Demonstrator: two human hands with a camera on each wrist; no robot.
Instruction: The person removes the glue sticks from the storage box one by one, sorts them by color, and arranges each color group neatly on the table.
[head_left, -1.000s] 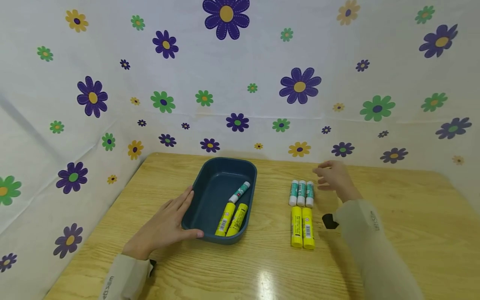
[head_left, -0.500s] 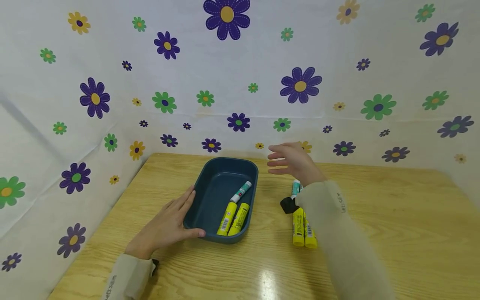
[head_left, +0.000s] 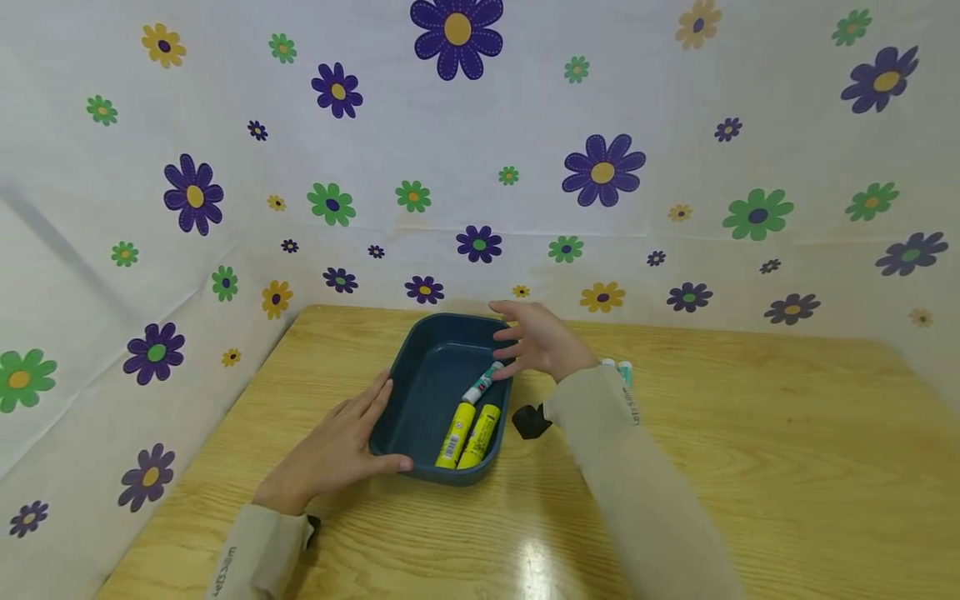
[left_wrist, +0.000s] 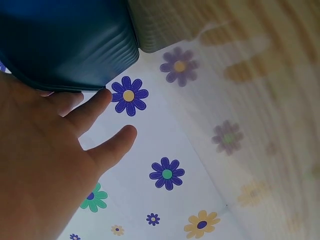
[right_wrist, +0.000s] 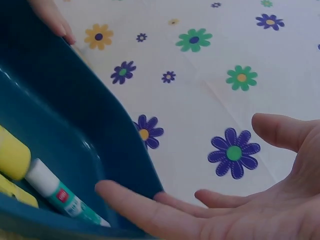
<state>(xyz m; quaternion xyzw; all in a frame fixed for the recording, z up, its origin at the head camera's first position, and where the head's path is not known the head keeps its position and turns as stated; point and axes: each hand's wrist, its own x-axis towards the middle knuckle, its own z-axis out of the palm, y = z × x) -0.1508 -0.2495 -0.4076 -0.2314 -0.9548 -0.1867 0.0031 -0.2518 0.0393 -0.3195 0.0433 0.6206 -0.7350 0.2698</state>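
Note:
A dark blue bin (head_left: 420, 408) stands on the table. Inside lie two yellow glue sticks (head_left: 454, 435) and a smaller white-and-teal glue stick (head_left: 481, 383). My left hand (head_left: 330, 450) rests along the bin's left side with straight fingers, its thumb over the near rim. At the bin's far right corner is my right hand (head_left: 543, 340), fingers spread and holding nothing; its fingers reach over the rim by the small glue stick. In the right wrist view the thumb (right_wrist: 282, 131) stands well apart from the fingers.
Right of the bin, tops of small teal glue sticks (head_left: 625, 371) show behind the right sleeve (head_left: 630, 467), which hides what lies below them. A flower-print cloth (head_left: 480, 150) hangs behind the wooden table (head_left: 787, 467).
My right hand has moved left, from beside the small glue sticks on the table to the bin's right rim. The left hand stays at the bin, and the bin's contents look unchanged.

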